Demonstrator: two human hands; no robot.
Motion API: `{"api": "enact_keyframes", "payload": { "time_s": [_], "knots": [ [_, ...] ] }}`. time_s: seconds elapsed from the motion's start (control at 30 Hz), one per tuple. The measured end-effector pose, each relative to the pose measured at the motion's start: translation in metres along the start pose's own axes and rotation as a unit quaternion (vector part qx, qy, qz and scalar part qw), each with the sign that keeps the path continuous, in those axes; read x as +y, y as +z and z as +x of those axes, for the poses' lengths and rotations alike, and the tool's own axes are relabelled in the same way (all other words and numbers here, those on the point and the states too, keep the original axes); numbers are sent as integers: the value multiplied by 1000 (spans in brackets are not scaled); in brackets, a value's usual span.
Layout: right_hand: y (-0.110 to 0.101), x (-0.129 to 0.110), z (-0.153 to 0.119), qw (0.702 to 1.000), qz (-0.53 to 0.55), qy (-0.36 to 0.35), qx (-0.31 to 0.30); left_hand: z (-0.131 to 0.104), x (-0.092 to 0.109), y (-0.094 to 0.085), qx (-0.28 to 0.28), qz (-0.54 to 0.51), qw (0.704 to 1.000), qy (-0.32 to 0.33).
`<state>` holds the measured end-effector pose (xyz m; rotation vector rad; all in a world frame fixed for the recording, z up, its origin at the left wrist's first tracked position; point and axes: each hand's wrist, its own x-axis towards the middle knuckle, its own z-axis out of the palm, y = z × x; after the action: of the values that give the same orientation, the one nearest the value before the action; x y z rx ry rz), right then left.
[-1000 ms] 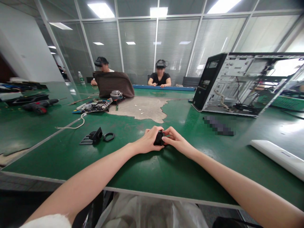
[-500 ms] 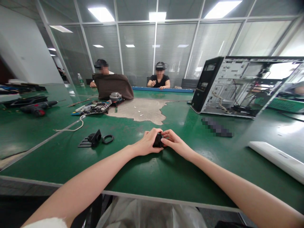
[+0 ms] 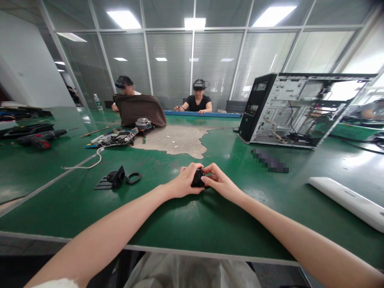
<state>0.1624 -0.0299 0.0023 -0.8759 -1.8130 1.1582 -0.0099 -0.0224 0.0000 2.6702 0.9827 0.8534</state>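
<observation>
A small black part [image 3: 197, 179] is between my two hands, just above the green table [image 3: 180, 224]. My left hand [image 3: 185, 182] wraps round it from the left, with the thumb below and fingers over the top. From the right, the thumb and bent fingers of my right hand [image 3: 216, 180] pinch its side. Left of my hands lie a black ring [image 3: 133, 178] and a black bracket-like piece [image 3: 116, 177] with a slatted base.
An open computer case [image 3: 285, 112] stands at the right, near a white bar [image 3: 345, 200]. Circuit boards [image 3: 114, 138], a white cable [image 3: 96, 161] and a drill [image 3: 42, 139] are at the left. Two people sit across the table.
The view has shifted slightly. My right fingers have closed in further around the black part, which shows a little differently. Across the table, one person's hand has moved outward and down.
</observation>
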Motion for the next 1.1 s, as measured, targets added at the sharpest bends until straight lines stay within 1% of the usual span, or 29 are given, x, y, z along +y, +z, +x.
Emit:
{"api": "enact_keyframes", "payload": {
  "time_s": [0.13,0.33,0.6,0.73,0.83,1.0,1.1],
  "knots": [
    [0,0,2,1000,3,13,-1,0,-1,1,3,4,1000,1],
    [-3,-2,-3,999,11,-35,-39,0,-1,1,2,6,1000,-2],
    [-1,3,1,1000,8,-18,0,0,1,1,3,5,1000,-2],
    [0,2,1,1000,9,7,19,0,2,0,-3,2,1000,-8],
    [-1,0,0,1000,7,9,13,-1,3,0,-4,2,1000,-11],
    [-1,-2,-1,1000,-2,-18,0,-2,2,0,3,3,1000,-1],
    [0,-1,-1,1000,-8,-13,-6,-2,1,0,6,3,1000,0]
  ]
}}
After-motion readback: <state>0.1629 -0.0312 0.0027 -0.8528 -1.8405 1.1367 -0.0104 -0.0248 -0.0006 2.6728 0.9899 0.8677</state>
